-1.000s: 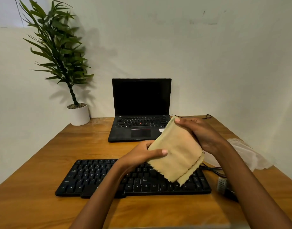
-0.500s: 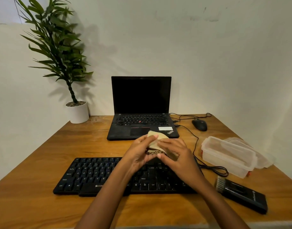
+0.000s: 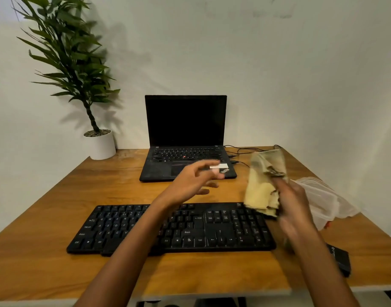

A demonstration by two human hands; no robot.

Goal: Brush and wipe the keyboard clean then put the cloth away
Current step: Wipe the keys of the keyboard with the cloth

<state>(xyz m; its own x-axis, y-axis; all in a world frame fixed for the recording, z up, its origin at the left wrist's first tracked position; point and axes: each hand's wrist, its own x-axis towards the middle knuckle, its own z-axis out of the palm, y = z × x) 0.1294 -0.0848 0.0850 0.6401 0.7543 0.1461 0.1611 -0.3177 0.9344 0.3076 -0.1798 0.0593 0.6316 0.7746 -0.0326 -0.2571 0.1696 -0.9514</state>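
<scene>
A black keyboard [image 3: 190, 229] lies across the near middle of the wooden desk [image 3: 57, 196]. My right hand [image 3: 294, 204], blurred by motion, grips a bunched yellow cloth [image 3: 264, 185] in the air above the keyboard's right end. The cloth hangs folded and loose, next to a clear plastic container [image 3: 323, 200]. My left hand [image 3: 194, 182] hovers above the keyboard's far edge with relaxed fingers, holding nothing.
A black laptop [image 3: 185, 138] stands open behind the keyboard, cables [image 3: 245, 149] trailing to its right. A potted plant [image 3: 99, 142] sits at the back left. A black brush case [image 3: 339, 260] lies near the right front edge, partly behind my right forearm.
Both hands had been folding the cloth together over the keyboard. Now my left hand has let go and my right hand has carried the cloth rightward toward the plastic container.
</scene>
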